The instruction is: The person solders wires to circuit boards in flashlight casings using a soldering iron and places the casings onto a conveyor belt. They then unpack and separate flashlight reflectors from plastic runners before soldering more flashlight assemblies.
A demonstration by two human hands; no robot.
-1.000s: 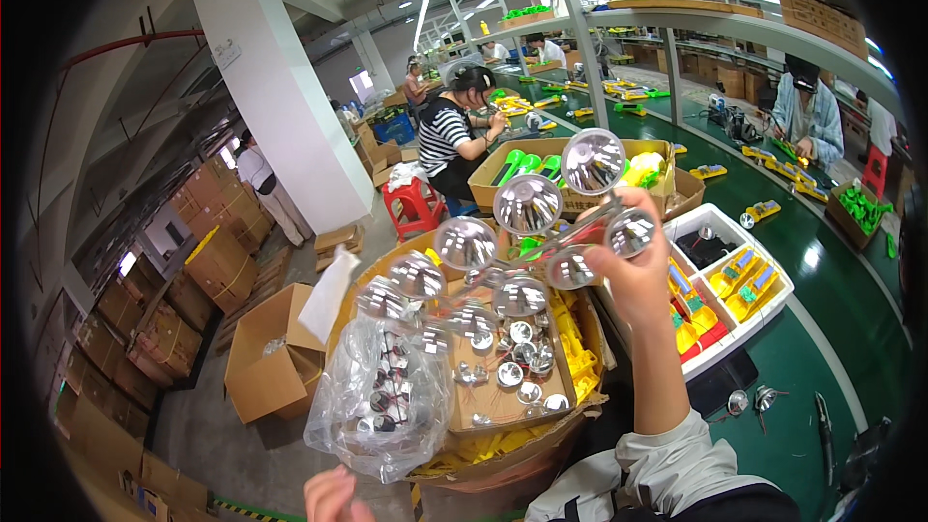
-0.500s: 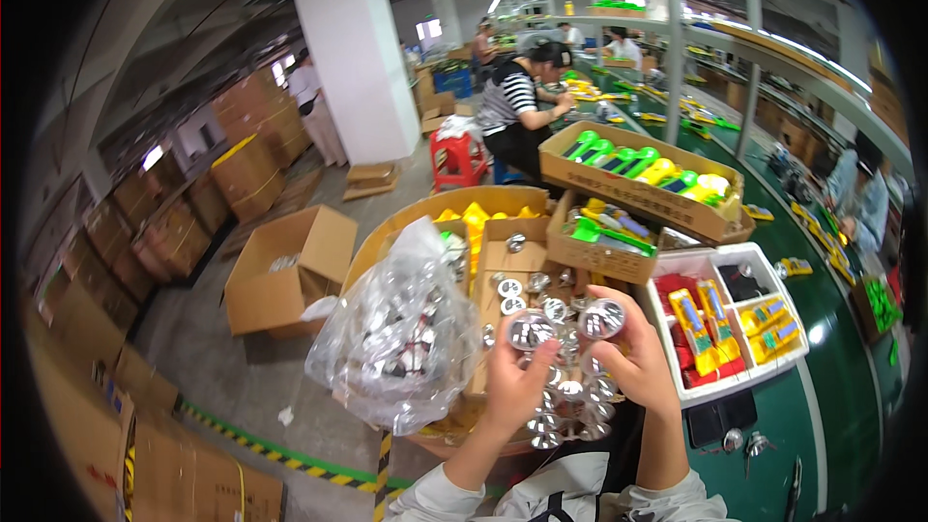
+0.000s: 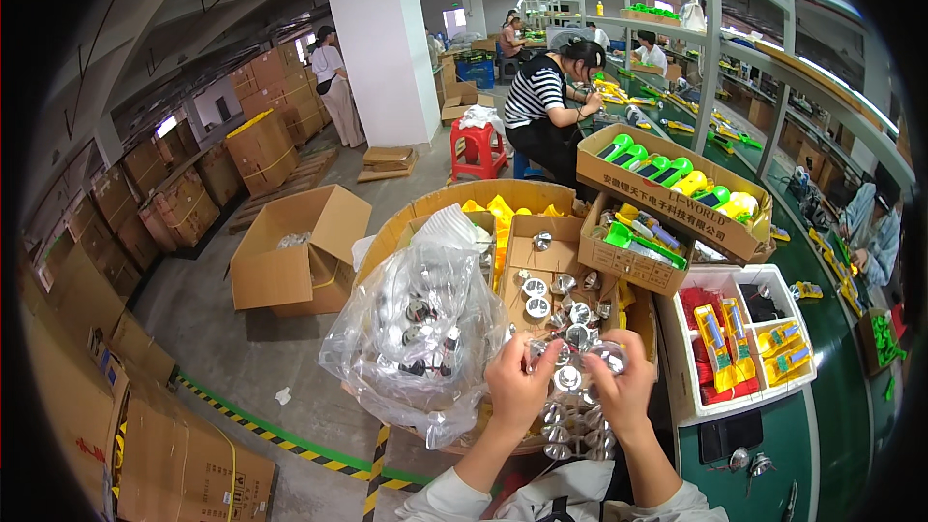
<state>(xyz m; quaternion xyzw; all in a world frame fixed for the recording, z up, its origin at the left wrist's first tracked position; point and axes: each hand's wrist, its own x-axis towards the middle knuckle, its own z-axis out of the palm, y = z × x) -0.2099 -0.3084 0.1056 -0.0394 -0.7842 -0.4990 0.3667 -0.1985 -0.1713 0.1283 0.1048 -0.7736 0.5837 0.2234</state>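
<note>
My left hand (image 3: 519,383) pinches a shiny silver reflector cup (image 3: 537,354) between thumb and fingers. Close beside it, my right hand (image 3: 626,379) grips another round reflector cup (image 3: 608,358), its fingers curled over the rim. Below and between both hands lie several similar silver reflector cups (image 3: 558,433), partly hidden by the hands. More of these cups, some with thin wires, rest in an open cardboard box (image 3: 522,232) just beyond. A clear plastic bag (image 3: 454,300) of silver and dark parts sits left of my hands.
At the right, a white foam tray (image 3: 688,406) holds yellow parts and red and black wires on a green bench (image 3: 773,483). Cardboard boxes of green and yellow pieces (image 3: 667,217) stand behind it. An open carton (image 3: 290,275) is on the floor. A co-worker (image 3: 546,97) sits ahead.
The view has shifted, so the surroundings sit farther right and lower. Both hands have come down slightly, and the two held reflector cups are turned, with fingers covering more of them.
</note>
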